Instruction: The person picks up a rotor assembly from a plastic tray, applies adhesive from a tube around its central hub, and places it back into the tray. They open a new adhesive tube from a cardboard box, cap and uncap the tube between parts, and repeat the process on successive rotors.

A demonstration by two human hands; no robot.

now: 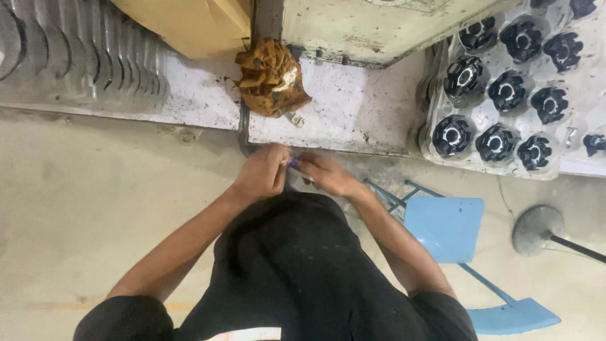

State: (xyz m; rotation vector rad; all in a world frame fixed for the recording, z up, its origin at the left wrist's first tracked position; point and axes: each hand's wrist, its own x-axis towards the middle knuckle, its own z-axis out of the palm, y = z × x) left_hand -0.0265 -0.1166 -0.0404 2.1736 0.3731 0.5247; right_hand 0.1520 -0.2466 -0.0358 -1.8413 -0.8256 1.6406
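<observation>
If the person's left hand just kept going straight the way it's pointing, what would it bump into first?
The left hand points toward the right hand, which it already nearly touches around a small object, so that comes first. Depth is hard to judge from above.

We see a crumpled orange-brown rag [273,77] at 12 o'clock on the stained white workbench [353,117], with a cardboard box [189,22] at 11 o'clock and a row of clear plastic trays [82,53] overlapping at 10 o'clock. At 2 o'clock we see a clear blister tray [571,136] holding black round parts [452,135] in rows, one per pocket. We mark a blue metal chair [445,227] at 4 o'clock on the concrete floor [95,202], and near it, at 3 o'clock, a round grey stand base [536,228].
</observation>
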